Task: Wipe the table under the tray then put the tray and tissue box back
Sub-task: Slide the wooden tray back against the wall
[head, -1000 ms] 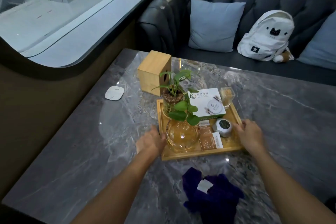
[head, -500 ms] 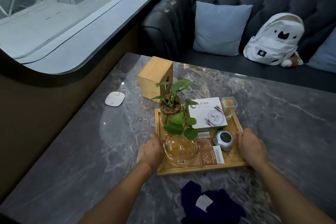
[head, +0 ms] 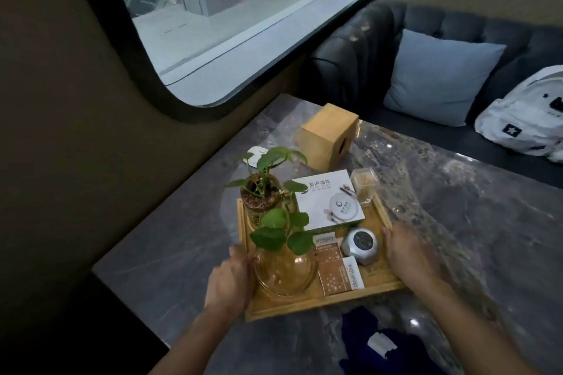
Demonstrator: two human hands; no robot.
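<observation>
On the grey counter (head: 189, 240), the tray (head: 376, 216) sits just before the tissue box (head: 327, 135), left hand (head: 228, 280) and right hand (head: 406, 253) each in a closed grip on its side rims. A jerk could topple the glass plant vase (head: 285, 271).

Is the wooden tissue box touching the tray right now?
Apart. The head view shows grey table top between the wooden tissue box and the tray's far rim.
</observation>
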